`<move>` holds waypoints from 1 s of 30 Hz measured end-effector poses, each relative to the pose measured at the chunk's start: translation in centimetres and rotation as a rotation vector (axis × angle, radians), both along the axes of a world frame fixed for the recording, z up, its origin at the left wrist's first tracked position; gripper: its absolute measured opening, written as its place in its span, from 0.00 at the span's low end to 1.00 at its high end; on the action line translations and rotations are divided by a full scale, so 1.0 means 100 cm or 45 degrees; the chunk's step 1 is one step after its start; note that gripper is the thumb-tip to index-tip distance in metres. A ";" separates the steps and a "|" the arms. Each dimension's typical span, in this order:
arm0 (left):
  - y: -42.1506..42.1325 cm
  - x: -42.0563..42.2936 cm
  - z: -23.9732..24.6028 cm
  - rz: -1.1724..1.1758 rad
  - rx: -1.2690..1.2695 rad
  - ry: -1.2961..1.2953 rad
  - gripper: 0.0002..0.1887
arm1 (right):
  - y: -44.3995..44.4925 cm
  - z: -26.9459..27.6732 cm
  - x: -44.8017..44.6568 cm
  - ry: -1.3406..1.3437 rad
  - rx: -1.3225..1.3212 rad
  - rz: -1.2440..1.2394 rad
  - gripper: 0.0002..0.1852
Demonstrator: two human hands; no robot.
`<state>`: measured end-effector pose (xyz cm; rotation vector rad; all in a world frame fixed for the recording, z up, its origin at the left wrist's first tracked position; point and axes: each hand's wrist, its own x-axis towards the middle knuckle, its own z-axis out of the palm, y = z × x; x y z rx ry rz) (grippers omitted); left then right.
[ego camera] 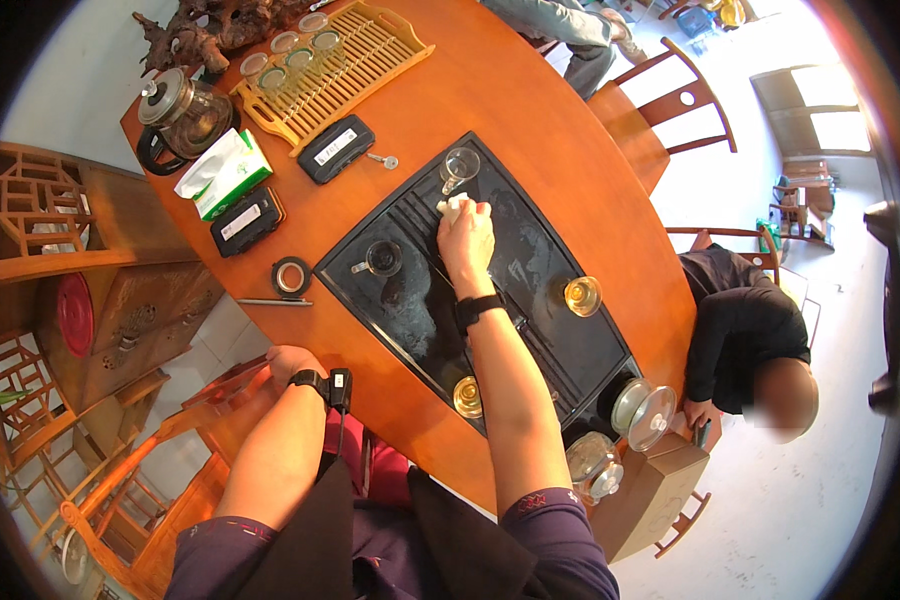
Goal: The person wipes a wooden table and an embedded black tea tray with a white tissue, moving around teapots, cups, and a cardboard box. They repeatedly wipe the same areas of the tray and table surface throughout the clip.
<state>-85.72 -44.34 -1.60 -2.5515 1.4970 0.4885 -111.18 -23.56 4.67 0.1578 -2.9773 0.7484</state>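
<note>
My right hand (pixel 466 238) holds a crumpled white tissue (pixel 452 203) against the black tea tray (pixel 517 225), just below a clear glass cup (pixel 460 166) at the tray's far end. Another glass cup (pixel 383 259) with a handle stands on the tray's left part. Two glass cups of amber liquid are on the tray, one at the right (pixel 583 296) and one at the near edge (pixel 468 397), beside my right forearm. My left hand (pixel 292 361) rests at the table's near left edge, on or beside a wooden chair back; its fingers are partly hidden.
A bamboo rack (pixel 337 75) with several glasses, a glass kettle (pixel 187 112), a tissue pack (pixel 225 176), two black cases, a key and black tape (pixel 291 277) stand left. Glass teapots (pixel 595 465) and a cardboard box (pixel 649 495) are near right. A person (pixel 750 322) sits at right; another's legs show beyond.
</note>
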 end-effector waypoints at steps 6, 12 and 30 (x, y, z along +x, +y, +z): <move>0.005 -0.001 0.007 0.040 0.012 0.113 0.30 | -0.018 -0.003 0.011 0.131 -0.037 0.207 0.14; -0.002 0.005 -0.003 0.038 0.122 0.142 0.33 | 0.016 -0.006 0.012 0.234 0.176 0.543 0.15; 0.003 -0.005 0.026 0.038 0.130 0.141 0.33 | 0.060 -0.002 -0.061 0.285 0.182 0.323 0.06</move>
